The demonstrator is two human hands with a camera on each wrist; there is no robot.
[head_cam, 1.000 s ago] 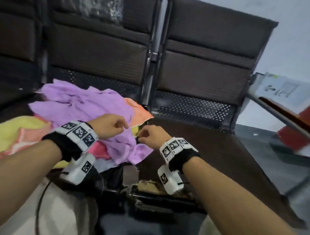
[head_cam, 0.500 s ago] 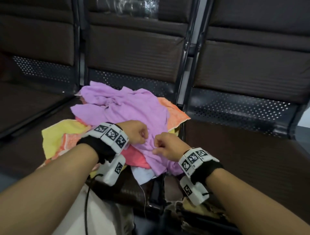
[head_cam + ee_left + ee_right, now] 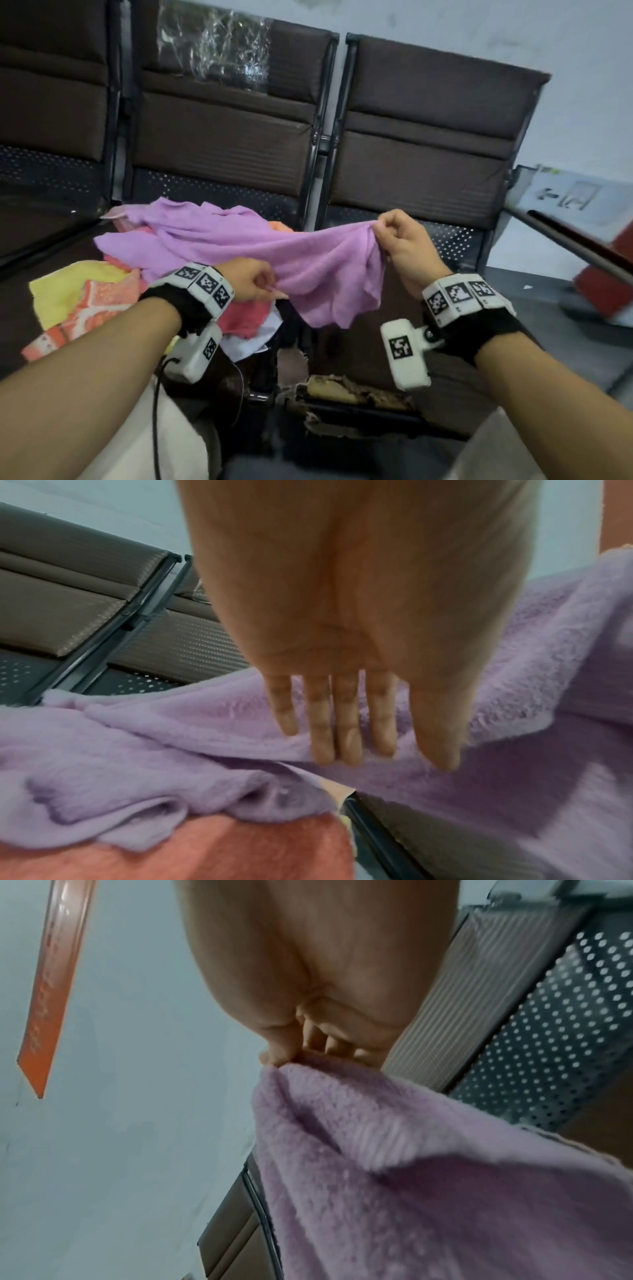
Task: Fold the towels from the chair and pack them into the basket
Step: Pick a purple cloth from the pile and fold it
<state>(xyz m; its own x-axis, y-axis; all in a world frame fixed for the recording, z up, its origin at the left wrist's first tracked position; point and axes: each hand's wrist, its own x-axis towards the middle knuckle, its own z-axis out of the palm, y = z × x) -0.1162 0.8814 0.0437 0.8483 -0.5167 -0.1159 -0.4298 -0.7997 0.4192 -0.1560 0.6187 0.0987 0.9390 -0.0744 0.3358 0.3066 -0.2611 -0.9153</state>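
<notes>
We hold the purple towel [image 3: 274,253] stretched between our two hands above the row of dark chairs [image 3: 222,137]. Our right hand [image 3: 406,246] is raised over the right-hand seat and pinches a bunched edge of the towel between thumb and curled fingers; the right wrist view shows the cloth [image 3: 428,1177] gathered at the fingertips [image 3: 274,1056] and falling away below them. Our left hand [image 3: 251,279] sits lower, just in front of the heap, and in the head view its fingers curl onto the towel's near edge. In the left wrist view the fingers [image 3: 320,723] look straight and lie against the cloth [image 3: 171,737], so we cannot tell how firmly that hand grips.

The far part of the purple towel lies on the pile on the middle seat, while the part between our hands hangs free, with a loose flap drooping under the right hand. Beneath and beside it lie a yellow towel [image 3: 68,291], an orange patterned towel [image 3: 96,308] overlapping it, a coral pink towel [image 3: 239,318] near our left wrist, and a bit of white cloth [image 3: 260,339] at the seat's front edge. A corner of an orange towel [image 3: 279,226] peeks out behind the purple one. Crumpled clear plastic [image 3: 212,44] covers the top of the middle backrest.
</notes>
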